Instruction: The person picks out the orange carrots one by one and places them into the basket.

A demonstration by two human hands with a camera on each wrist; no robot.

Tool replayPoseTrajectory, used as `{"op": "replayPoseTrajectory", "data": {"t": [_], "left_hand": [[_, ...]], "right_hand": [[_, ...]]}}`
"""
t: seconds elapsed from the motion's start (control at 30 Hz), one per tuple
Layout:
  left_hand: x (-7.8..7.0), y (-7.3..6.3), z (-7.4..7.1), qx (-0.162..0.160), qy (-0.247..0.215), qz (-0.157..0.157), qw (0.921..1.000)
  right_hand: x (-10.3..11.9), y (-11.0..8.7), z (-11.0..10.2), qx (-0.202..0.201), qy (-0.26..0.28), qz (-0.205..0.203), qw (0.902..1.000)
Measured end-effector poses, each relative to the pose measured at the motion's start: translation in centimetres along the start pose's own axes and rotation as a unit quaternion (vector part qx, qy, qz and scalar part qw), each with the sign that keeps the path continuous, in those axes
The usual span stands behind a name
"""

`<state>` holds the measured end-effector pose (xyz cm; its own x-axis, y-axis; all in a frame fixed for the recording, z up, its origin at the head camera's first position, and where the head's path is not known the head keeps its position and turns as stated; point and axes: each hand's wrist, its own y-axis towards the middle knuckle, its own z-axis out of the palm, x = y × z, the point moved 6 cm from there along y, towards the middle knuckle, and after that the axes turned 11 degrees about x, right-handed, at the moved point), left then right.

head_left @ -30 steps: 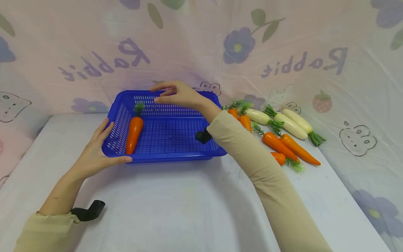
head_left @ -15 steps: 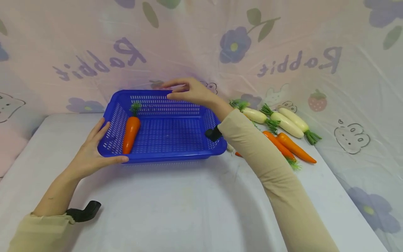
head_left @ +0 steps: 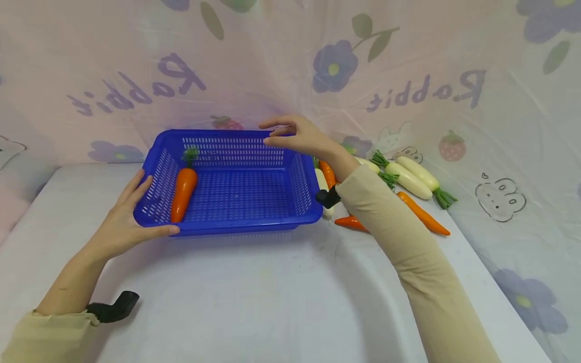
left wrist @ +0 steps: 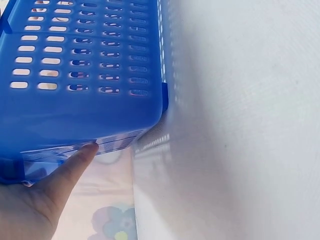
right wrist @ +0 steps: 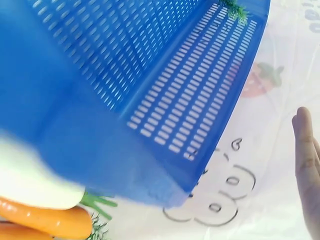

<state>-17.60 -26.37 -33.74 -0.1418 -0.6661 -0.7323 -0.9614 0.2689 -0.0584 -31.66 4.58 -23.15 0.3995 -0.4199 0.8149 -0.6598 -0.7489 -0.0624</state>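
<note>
A blue plastic basket stands on the white table in the head view, its walls full of slots. Inside it, along the left end, lies an orange carrot with a green leafy top. My left hand spans the basket's front left corner, straight fingers against the left side and thumb along the front rim. A finger of it touches the slotted wall in the left wrist view. My right hand hovers over the back right rim, fingers loosely bent, holding nothing.
Right of the basket lie several white radishes and carrots, partly hidden behind my right arm. A printed curtain hangs close behind the table. Black mounts stick out from both wrists.
My right hand has moved to the right, from above the basket's middle to its back right rim. My left hand stays at the corner; the whole scene shifts slightly left in view.
</note>
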Motion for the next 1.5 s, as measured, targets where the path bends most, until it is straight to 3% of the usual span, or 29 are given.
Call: {"op": "replayPoseTrajectory", "data": {"t": [0.23, 0.43, 0.7, 0.87, 1.2, 1.5], "left_hand": [[-0.5, 0.9, 0.1, 0.008, -0.003, 0.013, 0.9999], [-0.5, 0.5, 0.0, 0.007, 0.000, 0.006, 1.0000], [-0.4, 0.1, 0.0, 0.009, 0.006, -0.002, 0.9999], [-0.3, -0.1, -0.1, 0.010, 0.007, -0.008, 0.9999], [-0.1, -0.3, -0.1, 0.013, 0.011, -0.016, 0.9997], [-0.3, -0.3, -0.1, 0.012, 0.012, -0.013, 0.9998]], "right_hand": [[-1.5, -2.5, -1.3, -0.025, 0.010, 0.021, 0.9994], [-2.9, -3.8, -1.7, -0.052, 0.030, 0.008, 0.9982], [-5.3, -5.5, -1.8, -0.101, 0.043, 0.022, 0.9937], [-7.2, -6.3, -2.0, -0.132, 0.054, 0.015, 0.9896], [-10.1, -8.0, -2.2, -0.183, 0.078, 0.053, 0.9787], [-12.0, -8.8, -2.1, -0.222, 0.056, 0.066, 0.9712]]}}
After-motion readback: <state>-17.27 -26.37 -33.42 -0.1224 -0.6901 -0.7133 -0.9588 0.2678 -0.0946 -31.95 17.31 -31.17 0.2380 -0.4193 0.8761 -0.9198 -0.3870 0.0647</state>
